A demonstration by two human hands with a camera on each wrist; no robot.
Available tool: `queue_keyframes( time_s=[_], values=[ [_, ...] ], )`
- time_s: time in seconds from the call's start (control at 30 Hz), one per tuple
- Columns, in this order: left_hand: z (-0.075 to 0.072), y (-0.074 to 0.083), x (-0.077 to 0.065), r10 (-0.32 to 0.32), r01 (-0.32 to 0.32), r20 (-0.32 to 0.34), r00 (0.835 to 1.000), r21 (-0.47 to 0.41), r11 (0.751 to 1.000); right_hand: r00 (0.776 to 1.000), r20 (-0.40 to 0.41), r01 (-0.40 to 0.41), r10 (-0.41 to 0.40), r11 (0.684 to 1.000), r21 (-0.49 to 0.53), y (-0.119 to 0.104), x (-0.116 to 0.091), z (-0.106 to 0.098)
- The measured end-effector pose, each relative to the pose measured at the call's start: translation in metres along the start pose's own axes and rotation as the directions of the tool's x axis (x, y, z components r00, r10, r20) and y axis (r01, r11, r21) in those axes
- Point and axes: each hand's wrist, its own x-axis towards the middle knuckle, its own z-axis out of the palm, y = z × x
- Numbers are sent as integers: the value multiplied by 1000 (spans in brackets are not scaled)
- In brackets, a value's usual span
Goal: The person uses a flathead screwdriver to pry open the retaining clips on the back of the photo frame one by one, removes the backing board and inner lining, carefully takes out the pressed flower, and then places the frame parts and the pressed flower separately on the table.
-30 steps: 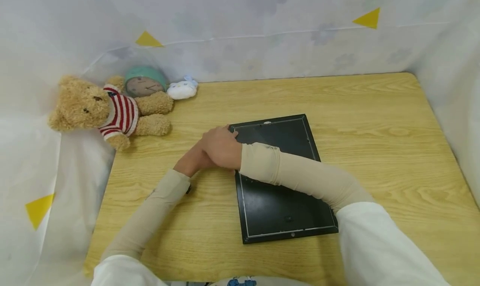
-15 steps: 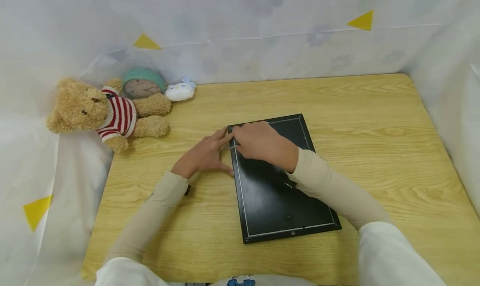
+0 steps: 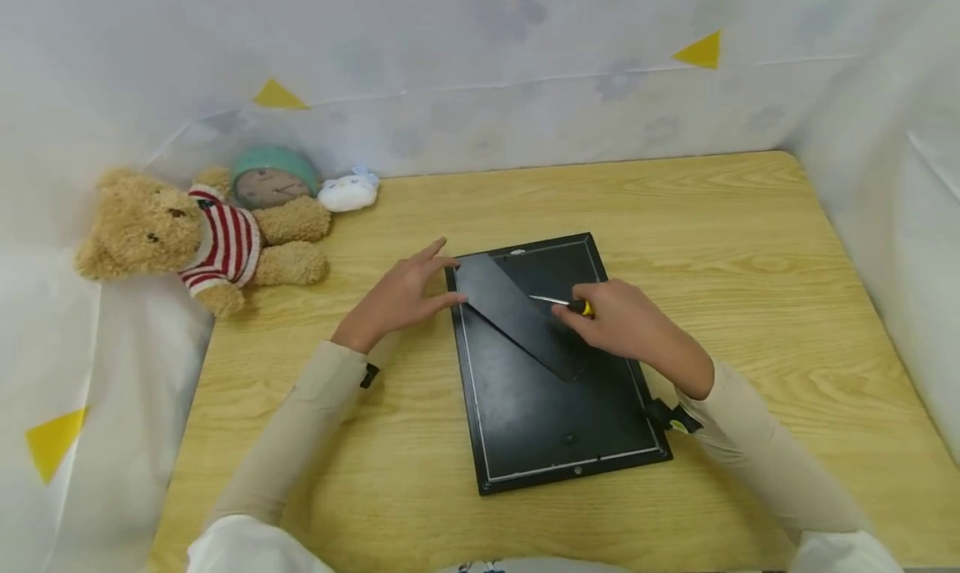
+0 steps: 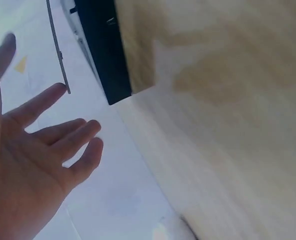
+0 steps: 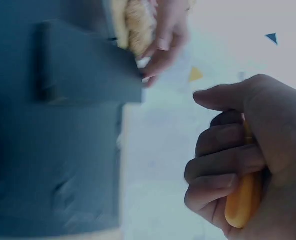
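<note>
A black picture frame [image 3: 525, 439] lies with its back up on the wooden table. Its hinged stand [image 3: 517, 314] is tilted up off the backing, free end toward the upper left corner. At that end my left hand [image 3: 397, 302] has its fingers spread, and in the left wrist view a fingertip touches the edge of the stand [image 4: 58, 57]. My right hand [image 3: 633, 323] grips a screwdriver [image 3: 550, 299] over the frame's right half, its metal shaft pointing left. In the right wrist view the fingers wrap its yellow handle [image 5: 242, 202].
Behind on the left lie a teddy bear [image 3: 225, 235] in a striped top, a green round clock [image 3: 273, 177] and a small white plush [image 3: 348, 191]. A pale curtain [image 3: 450, 56] with yellow triangles borders the table [image 3: 675, 206].
My right hand has drawn back to the right from the frame's upper left corner, bringing the screwdriver into sight. The stand now shows lifted, with my left hand at its end.
</note>
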Motion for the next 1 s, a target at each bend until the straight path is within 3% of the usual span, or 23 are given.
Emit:
queue_keyframes(
  time_s=[0.2, 0.33, 0.5, 0.63, 0.8, 1.0],
  values=[
    [-8, 1, 28, -19, 18, -61, 998, -13, 1000, 991, -12, -136, 136, 991, 11, 33, -34, 8],
    [-11, -2, 45, -51, 50, -5, 999, -91, 995, 972, 10, -236, 236, 972, -1, 46, -57, 13],
    [-13, -6, 58, -56, 67, 101, 993, -109, 992, 942, 80, -329, 327, 944, 6, 49, -77, 22],
    [-14, -8, 62, -44, 60, 146, 988, -106, 992, 938, 87, -339, 336, 941, 19, 48, -82, 30],
    [-11, -10, 65, -30, 45, 145, 989, -101, 994, 945, 29, -325, 324, 946, 6, 50, -82, 33],
    [-6, -12, 64, -64, 83, 153, 986, -119, 989, 947, 14, -320, 320, 947, -4, 57, -78, 27]
  ],
)
